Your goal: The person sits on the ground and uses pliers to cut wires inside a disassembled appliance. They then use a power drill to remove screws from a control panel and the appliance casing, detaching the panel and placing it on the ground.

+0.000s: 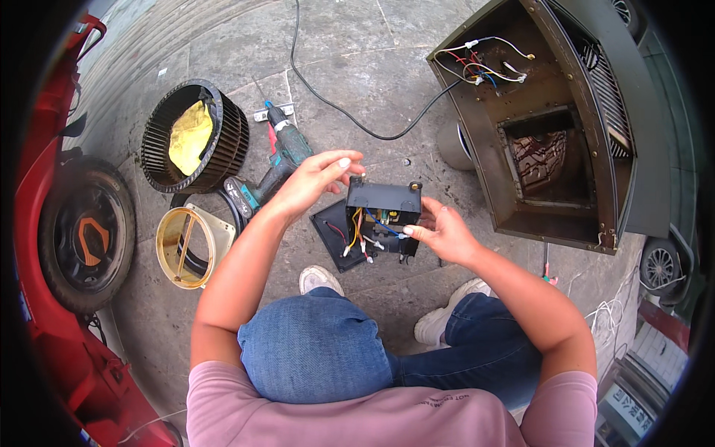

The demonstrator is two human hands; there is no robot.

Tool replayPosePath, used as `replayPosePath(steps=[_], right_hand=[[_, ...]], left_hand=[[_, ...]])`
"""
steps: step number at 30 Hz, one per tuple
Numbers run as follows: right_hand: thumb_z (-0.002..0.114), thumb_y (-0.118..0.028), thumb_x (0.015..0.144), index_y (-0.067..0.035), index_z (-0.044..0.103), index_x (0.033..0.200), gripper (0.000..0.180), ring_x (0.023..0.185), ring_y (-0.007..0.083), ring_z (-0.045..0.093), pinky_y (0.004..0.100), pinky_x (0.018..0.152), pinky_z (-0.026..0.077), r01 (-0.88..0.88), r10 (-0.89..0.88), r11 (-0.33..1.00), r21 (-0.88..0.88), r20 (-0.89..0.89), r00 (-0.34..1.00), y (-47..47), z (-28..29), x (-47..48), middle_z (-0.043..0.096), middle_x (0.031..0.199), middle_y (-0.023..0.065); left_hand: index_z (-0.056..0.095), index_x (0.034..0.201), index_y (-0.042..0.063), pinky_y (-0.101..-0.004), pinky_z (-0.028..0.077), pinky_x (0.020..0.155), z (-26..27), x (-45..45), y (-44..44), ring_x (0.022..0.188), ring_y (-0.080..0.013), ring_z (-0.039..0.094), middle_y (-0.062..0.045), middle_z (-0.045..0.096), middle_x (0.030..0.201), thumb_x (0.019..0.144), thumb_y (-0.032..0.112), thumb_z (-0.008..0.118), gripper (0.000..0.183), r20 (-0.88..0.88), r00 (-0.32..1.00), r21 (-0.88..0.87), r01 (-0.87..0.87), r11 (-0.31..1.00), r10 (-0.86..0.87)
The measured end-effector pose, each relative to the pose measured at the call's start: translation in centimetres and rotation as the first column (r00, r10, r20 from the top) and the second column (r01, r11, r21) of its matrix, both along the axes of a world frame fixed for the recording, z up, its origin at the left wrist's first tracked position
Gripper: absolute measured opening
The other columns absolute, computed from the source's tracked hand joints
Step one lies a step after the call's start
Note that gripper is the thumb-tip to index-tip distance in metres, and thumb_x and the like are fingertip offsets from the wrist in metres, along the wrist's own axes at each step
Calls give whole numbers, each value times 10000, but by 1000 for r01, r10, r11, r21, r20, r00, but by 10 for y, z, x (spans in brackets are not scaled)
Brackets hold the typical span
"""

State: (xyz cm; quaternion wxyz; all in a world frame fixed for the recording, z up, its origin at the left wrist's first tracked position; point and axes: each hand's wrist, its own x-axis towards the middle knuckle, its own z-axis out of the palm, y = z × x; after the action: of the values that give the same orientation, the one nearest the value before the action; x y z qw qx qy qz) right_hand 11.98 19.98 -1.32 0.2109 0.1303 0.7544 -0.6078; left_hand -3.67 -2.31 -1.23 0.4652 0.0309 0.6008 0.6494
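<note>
My right hand [444, 232] grips the right side of a black plastic electrical box [384, 196], its thumb over the lower edge near a blue wire. The box's side towards me is uncovered and shows a circuit board inside. Yellow, blue, white and red wires [355, 237] with crimped connectors hang out of it. Just off the box's upper left corner, my left hand [324, 176] has its fingers apart and appears to hold nothing; some fingertips are hidden behind the thumb. Below the box, a flat black plastic cover [335, 237] lies tilted on the paving.
To the left lie a cordless drill [285, 148], a blower wheel [195, 137] with yellow cloth inside, and a plastic duct collar [187, 246]. At the right stands an opened, greasy range hood housing [536, 128] with loose wires; its black power cable [368, 131] crosses the paving.
</note>
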Motion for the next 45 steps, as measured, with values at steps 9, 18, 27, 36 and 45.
replayPosePath(steps=[9,18,27,36,45], right_hand=[[687,-193,793,40,542,1123,430,899,260,637,353,808,498,-254,237,958,135,129,963,3,10,3,652,953,177],[696,-275,776,38,585,995,398,804,294,646,376,722,498,-426,396,891,156,190,898,12,3,-3,658,861,185],[687,-202,795,63,542,1112,438,846,265,658,360,757,513,-444,409,869,219,187,893,14,17,-15,663,907,199],[706,-174,780,61,535,1138,461,822,253,662,354,745,514,-448,415,868,214,182,891,13,13,-16,668,892,187],[710,-179,770,53,564,1049,392,787,263,663,352,730,512,-466,438,864,189,175,882,14,11,-16,667,851,186]], left_hand=[[653,986,29,-257,463,684,9,-10,29,779,-101,568,-6,639,857,822,46,631,166,-328,910,-118,228,966,-255],[625,904,65,-330,494,730,3,12,54,830,-267,601,-86,575,873,728,-19,628,194,-842,27,-430,568,702,-539],[594,1025,-17,-226,459,745,-26,8,45,826,-82,549,-11,590,879,798,41,679,249,-135,860,49,502,863,-493],[594,1005,14,-228,446,782,-35,7,44,836,-75,539,16,578,899,789,50,694,240,-71,876,131,482,867,-476],[603,942,14,-233,449,763,-41,7,44,814,-70,538,17,586,872,769,54,718,212,-85,855,110,518,848,-511]])
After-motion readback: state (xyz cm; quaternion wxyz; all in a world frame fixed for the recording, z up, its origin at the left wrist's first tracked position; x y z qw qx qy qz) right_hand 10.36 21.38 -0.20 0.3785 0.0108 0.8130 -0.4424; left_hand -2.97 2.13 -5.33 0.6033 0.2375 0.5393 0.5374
